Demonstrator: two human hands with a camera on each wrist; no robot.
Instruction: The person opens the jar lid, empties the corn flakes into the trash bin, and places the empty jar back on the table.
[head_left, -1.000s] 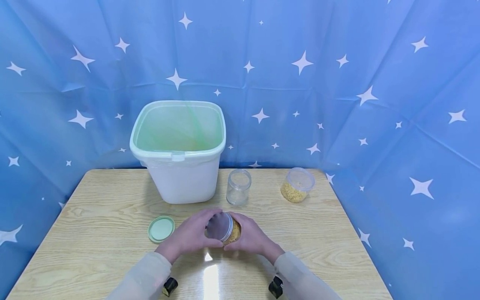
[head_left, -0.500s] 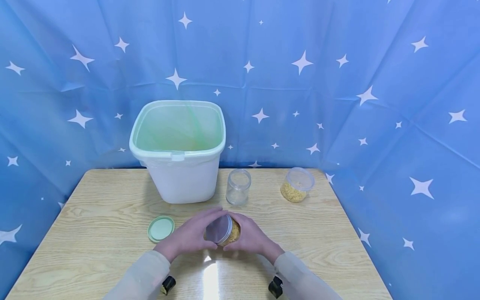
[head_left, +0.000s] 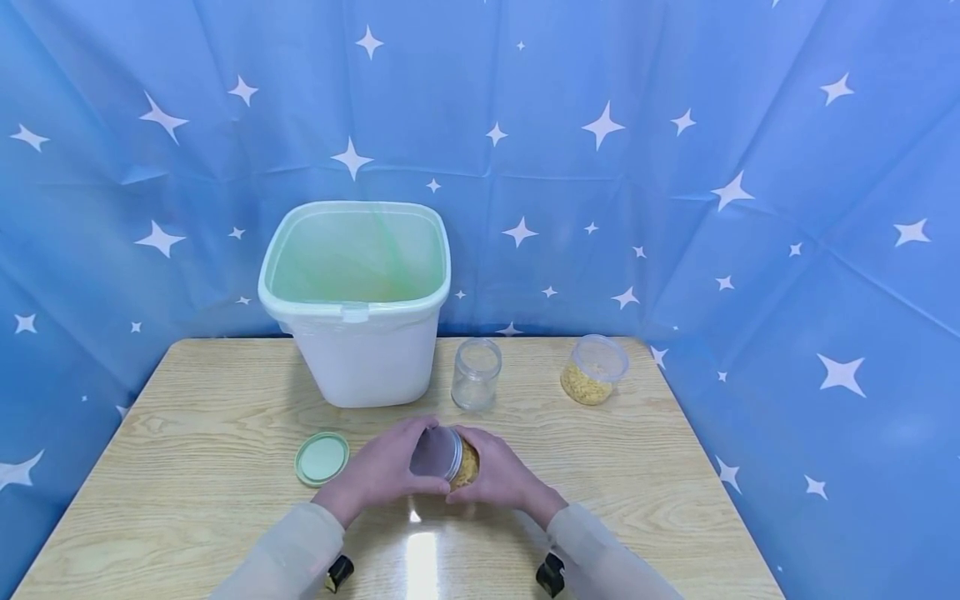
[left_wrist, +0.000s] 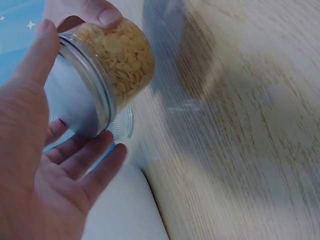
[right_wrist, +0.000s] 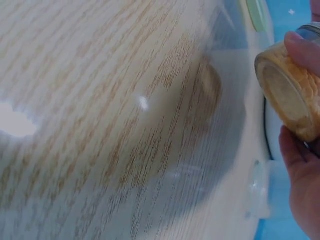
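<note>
sleeved forearms (head_left: 281, 546) slanted inward; short of the worktop's (head_left: 645, 500) far edge, the left hand (head_left: 381, 468) and right hand (head_left: 501, 477) faced each other, curled

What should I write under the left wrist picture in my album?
Left hand on the lid, right hand on the jar of flakes, tilted above the table.

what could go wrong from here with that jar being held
The jar of yellow flakes is tilted, its lid facing sideways: if the left hand loosens it, flakes might spill onto the table.
The jar is also held above the table, so if the right hand slips, it could drop.
The clear jar stands just beyond, so a careless swing may knock it over.
</note>
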